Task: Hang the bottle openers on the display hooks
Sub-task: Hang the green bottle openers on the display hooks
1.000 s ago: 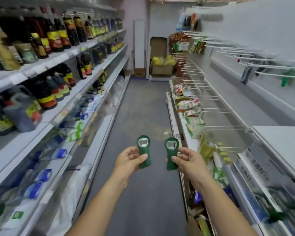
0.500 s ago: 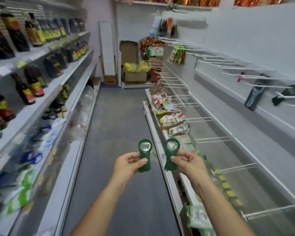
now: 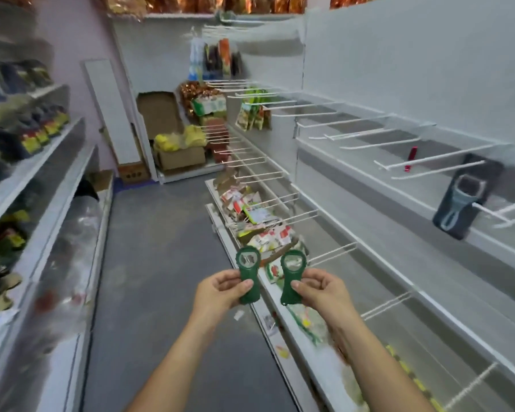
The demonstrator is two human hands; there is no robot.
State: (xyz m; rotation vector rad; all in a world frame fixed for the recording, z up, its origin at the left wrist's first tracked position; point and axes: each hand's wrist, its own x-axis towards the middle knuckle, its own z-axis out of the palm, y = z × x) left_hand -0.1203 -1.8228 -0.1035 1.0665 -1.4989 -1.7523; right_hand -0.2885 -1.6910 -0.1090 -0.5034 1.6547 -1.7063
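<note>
The left hand [image 3: 220,288] gripped the first opener [image 3: 248,272] by its handle, thumb across the front, fingers [image 3: 225,278] curled behind. The right hand [image 3: 318,289] pinched the second opener [image 3: 292,278] the same way. Both green openers stood upright, ring ends up, side by side and apart, above the floor [image 3: 161,263] beside the low shelf [image 3: 283,346]. White hooks [image 3: 428,157] projected from the right-hand wall, well apart from both openers. A dark pack [image 3: 464,197] hung there.
</note>
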